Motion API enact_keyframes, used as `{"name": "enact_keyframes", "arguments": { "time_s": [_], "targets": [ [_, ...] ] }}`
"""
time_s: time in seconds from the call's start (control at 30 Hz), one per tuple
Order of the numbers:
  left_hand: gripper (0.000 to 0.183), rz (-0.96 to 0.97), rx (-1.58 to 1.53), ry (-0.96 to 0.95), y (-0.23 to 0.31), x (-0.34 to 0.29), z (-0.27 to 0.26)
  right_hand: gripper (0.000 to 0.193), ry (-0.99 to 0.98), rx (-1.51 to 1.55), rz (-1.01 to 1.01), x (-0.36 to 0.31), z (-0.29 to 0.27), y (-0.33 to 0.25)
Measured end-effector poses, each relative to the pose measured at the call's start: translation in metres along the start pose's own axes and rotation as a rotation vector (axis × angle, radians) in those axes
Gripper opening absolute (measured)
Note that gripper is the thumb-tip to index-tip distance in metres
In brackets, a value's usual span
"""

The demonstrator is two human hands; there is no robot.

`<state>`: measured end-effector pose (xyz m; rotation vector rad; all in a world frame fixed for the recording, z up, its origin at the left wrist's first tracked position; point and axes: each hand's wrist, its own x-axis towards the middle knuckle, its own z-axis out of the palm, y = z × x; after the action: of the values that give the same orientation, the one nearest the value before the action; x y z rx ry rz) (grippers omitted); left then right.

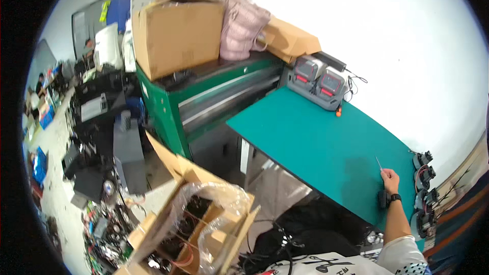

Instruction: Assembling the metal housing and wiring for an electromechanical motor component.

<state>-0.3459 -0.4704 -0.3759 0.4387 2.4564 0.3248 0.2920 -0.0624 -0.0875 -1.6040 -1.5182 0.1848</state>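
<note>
At the right of the green-topped table, my right hand is closed around a slim metal tool, whose thin shaft points up and away from the fingers. Its handle is hidden in the grip, so the exact kind cannot be told. A dark watch circles that wrist, and a small black part lies on the tabletop beside it. Several black round devices with wires line the table's right edge, close to the hand. My left hand is out of sight.
A grey battery charger with two packs stands at the table's far corner. Left of the table are a green cabinet bearing a cardboard box and pink bag, and an open carton with plastic wrap. Electronic scrap covers the floor.
</note>
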Motion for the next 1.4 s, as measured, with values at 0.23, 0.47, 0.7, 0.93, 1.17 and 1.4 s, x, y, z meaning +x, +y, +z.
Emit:
{"name": "enact_keyframes", "arguments": {
  "time_s": [0.23,0.47,0.7,0.93,1.17,1.4],
  "targets": [
    [0.070,0.029,0.120,-0.011,0.030,0.003,-0.039,0.013,-0.009,0.212,0.084,-0.010,-0.001,-0.011],
    [0.078,0.041,0.242,0.010,0.042,-0.011,-0.082,0.014,0.100,-0.026,-0.082,-0.016,-0.002,-0.022],
    [0.086,0.015,0.338,0.017,0.041,-0.040,-0.118,0.014,0.064,0.138,0.082,-0.017,-0.003,-0.027],
    [0.095,0.049,0.521,0.042,0.052,-0.125,-0.191,0.013,0.018,0.346,0.148,-0.017,0.000,-0.025],
    [0.079,0.551,0.371,0.351,0.241,-0.237,-0.252,0.018,0.038,0.265,0.141,-0.022,-0.002,-0.028],
    [0.046,1.704,0.087,0.475,0.392,-0.314,-0.216,0.019,0.027,0.280,0.139,-0.024,-0.004,-0.030]
  ]
}}
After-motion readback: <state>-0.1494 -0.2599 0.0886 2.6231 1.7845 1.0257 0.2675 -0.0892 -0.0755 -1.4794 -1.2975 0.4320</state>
